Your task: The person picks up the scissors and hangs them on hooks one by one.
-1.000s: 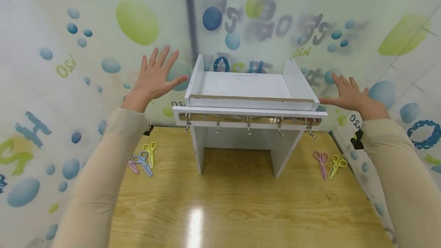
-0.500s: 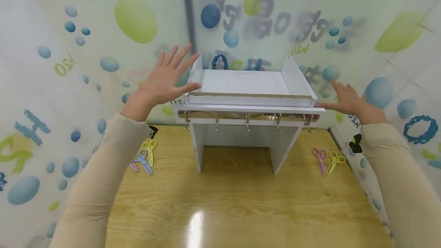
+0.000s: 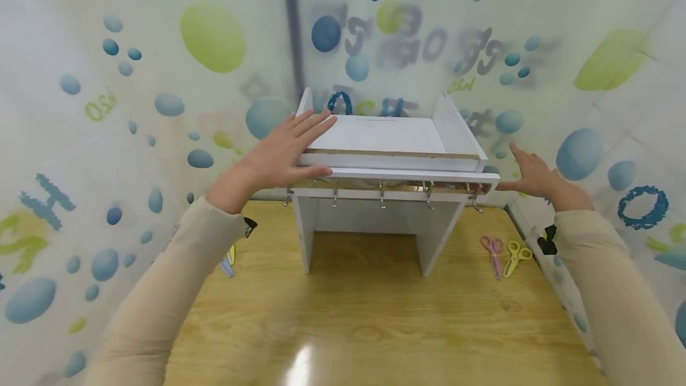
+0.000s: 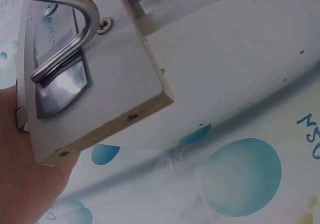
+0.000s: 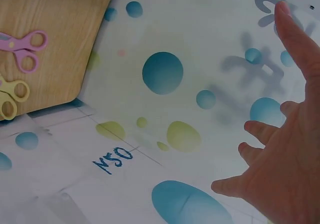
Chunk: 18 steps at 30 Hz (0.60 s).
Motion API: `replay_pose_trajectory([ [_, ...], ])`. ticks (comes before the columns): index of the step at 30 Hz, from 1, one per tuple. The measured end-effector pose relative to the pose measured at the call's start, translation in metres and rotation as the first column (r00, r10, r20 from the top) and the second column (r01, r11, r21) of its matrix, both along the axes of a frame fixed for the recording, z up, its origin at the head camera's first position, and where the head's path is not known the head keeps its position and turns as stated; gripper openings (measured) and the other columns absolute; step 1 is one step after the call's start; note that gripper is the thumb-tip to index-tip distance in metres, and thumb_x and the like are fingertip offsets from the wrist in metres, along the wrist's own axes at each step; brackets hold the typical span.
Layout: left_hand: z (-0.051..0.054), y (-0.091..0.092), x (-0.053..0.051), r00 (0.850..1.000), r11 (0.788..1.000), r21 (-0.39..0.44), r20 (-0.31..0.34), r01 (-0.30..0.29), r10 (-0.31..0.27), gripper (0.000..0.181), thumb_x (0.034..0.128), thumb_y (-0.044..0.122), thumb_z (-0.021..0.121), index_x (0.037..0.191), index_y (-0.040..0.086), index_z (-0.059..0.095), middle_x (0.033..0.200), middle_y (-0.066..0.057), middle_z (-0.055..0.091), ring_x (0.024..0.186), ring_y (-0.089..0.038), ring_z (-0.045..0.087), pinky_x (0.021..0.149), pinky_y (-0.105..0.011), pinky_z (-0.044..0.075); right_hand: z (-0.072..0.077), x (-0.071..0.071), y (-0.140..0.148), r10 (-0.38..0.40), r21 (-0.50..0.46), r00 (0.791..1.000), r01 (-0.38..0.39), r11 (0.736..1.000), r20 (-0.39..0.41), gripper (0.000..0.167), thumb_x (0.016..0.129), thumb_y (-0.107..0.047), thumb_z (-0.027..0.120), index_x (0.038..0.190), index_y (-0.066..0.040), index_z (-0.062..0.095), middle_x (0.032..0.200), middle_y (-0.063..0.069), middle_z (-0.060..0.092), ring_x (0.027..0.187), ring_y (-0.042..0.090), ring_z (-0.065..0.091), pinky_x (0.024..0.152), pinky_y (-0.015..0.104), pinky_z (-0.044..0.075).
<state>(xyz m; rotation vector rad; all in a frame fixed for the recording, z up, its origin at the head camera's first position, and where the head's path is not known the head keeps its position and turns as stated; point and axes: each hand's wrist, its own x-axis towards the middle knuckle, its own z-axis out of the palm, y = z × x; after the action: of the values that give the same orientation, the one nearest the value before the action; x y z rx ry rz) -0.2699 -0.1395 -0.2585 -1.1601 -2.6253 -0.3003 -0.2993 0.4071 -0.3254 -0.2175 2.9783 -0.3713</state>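
A white shelf unit [image 3: 383,162] stands on the wooden table, with a shallow top tray and a front rail bearing several metal hooks [image 3: 382,194]. My left hand [image 3: 276,153], fingers straight, lies over the rail's left end and the tray's left front corner. In the left wrist view, part of my left hand [image 4: 30,179] shows behind the rail's end, near one hook [image 4: 75,29]; whether it presses the board I cannot tell. My right hand [image 3: 536,177] is spread beside the rail's right end, thumb tip close to it. The right wrist view shows nothing in my right hand [image 5: 285,154].
Pink scissors [image 3: 494,255] and yellow scissors [image 3: 515,257] lie on the table [image 3: 375,314] at the right. Blue scissors [image 3: 227,267] and another yellow pair [image 3: 231,254] are mostly hidden by my left sleeve. Patterned sheeting [image 3: 214,34] encloses the back and sides.
My left hand has moved right and down, from beside the shelf to over its left front corner. My right hand has sunk slightly, to beside the rail's right end.
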Motion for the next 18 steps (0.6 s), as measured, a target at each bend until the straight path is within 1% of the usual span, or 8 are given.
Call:
replay_pose_trajectory([
  [2,-0.003,0.000,0.000,1.000,1.000,0.006,0.005,0.007,-0.007,0.088,0.0932,0.057,0.061,0.162,0.024,0.016,0.167,-0.004,0.021,0.156,-0.028,0.016,0.129,-0.050,0.008,-0.006,-0.001,0.000,-0.003,-0.006,1.000,0.003,1.000,0.009,0.120,0.086,-0.050,0.071,0.157,-0.001,-0.013,0.158,0.041,0.005,0.140,0.067,0.003,0.101,0.089,0.008],
  [5,-0.006,0.001,-0.001,1.000,1.000,0.020,0.001,0.012,-0.012,0.086,0.0927,0.054,0.064,0.161,0.024,0.020,0.166,-0.004,0.026,0.155,-0.027,0.021,0.129,-0.048,0.011,-0.013,-0.002,0.002,0.003,0.002,1.000,-0.003,1.000,0.001,0.120,0.086,-0.049,0.072,0.157,-0.001,-0.011,0.157,0.042,0.008,0.139,0.068,0.006,0.100,0.089,0.011],
  [12,-0.007,0.002,-0.002,0.999,1.000,0.023,-0.034,0.005,-0.004,0.083,0.0924,0.052,0.065,0.160,0.024,0.025,0.164,-0.004,0.032,0.153,-0.027,0.027,0.129,-0.047,0.011,-0.026,-0.002,0.000,0.032,-0.007,0.999,-0.032,0.999,-0.001,0.118,0.087,-0.049,0.071,0.158,-0.001,-0.010,0.156,0.043,0.011,0.139,0.067,0.010,0.098,0.090,0.012],
  [15,-0.008,0.002,-0.002,0.999,1.000,0.016,-0.033,-0.001,0.001,0.082,0.0927,0.052,0.065,0.160,0.023,0.026,0.163,-0.005,0.033,0.152,-0.029,0.028,0.130,-0.046,0.011,-0.034,-0.001,-0.001,0.044,-0.021,0.999,-0.044,0.999,-0.009,0.116,0.087,-0.047,0.071,0.158,0.001,-0.008,0.156,0.042,0.012,0.139,0.066,0.013,0.101,0.088,0.014],
  [18,-0.009,0.000,-0.001,1.000,1.000,0.008,-0.024,-0.018,0.018,0.082,0.0929,0.052,0.064,0.160,0.024,0.026,0.162,-0.006,0.034,0.152,-0.029,0.028,0.130,-0.045,0.011,-0.045,-0.001,-0.002,0.062,-0.039,0.998,-0.063,0.997,-0.023,0.115,0.087,-0.045,0.073,0.157,0.005,-0.004,0.156,0.042,0.013,0.138,0.066,0.014,0.108,0.081,0.017],
])
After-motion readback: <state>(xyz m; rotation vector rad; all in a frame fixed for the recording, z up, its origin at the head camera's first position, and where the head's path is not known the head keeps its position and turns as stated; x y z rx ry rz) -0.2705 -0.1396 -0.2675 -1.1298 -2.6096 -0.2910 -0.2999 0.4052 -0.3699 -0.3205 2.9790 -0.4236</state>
